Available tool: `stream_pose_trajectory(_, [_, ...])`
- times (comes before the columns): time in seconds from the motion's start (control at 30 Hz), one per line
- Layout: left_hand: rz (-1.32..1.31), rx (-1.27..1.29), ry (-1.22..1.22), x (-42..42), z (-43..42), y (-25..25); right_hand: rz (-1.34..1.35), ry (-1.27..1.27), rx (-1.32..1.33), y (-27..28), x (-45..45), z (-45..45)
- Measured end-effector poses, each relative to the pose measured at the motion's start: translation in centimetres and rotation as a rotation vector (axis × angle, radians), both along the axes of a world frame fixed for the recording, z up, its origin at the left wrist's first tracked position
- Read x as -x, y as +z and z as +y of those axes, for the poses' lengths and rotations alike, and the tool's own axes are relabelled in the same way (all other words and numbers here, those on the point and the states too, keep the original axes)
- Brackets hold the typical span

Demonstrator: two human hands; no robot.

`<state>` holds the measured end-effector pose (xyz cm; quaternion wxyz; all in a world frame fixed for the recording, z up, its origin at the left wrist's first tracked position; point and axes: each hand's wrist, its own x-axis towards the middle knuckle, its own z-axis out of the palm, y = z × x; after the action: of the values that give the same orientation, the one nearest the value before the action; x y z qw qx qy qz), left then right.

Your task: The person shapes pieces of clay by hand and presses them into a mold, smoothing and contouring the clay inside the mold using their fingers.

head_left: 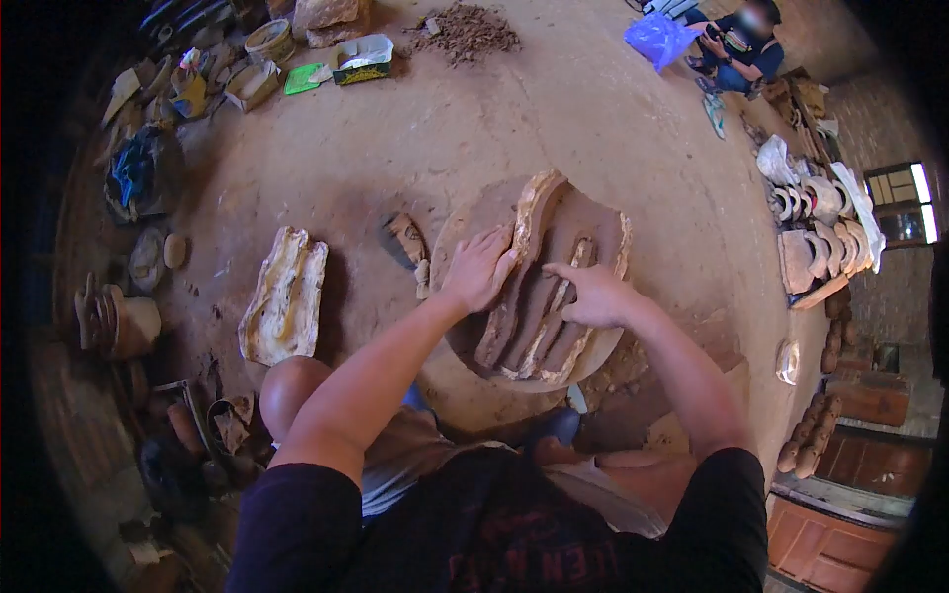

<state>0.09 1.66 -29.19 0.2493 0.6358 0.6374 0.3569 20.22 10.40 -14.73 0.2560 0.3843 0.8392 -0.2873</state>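
Observation:
A long plaster-like mould [625, 242] with rough cream edges lies on a round board [455, 366], its hollow lined with brown clay [534, 306]. My left hand [479, 267] rests flat against the mould's left rim, fingers stretched out together. Over the middle of the hollow is my right hand [596, 295], thumb and forefinger apart beside a pale-topped ridge; its other fingers are partly hidden. Left of the board lies a tool with a patterned, dark-edged body [403, 239]. A second cream mould piece [285, 296] sits on the floor near my knee.
Crumbled clay [470, 35] is heaped at the back. A box [363, 59] and a green tray [302, 78] stand back left. Another person [741, 49] crouches by a purple bag [660, 40]. Curved clay pieces [825, 247] are stacked right; a pale flat tool [576, 398] lies before the board.

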Motion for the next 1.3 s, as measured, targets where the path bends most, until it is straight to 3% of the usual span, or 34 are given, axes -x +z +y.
stream_pose_trajectory(0.6, [-0.029,-0.039,0.036,-0.3,-0.4,-0.6,-0.256,0.217,-0.134,1.4,0.4,-8.7])
stream_pose_trajectory(0.9, [-0.034,-0.012,0.053,-0.7,-0.7,-0.3,-0.222,0.154,-0.032,0.4,-0.4,-12.3])
stream_pose_trajectory(1.3, [-0.034,-0.025,0.130,-2.3,-2.3,0.7,-0.221,0.082,-0.138,-2.8,-1.8,-18.6])
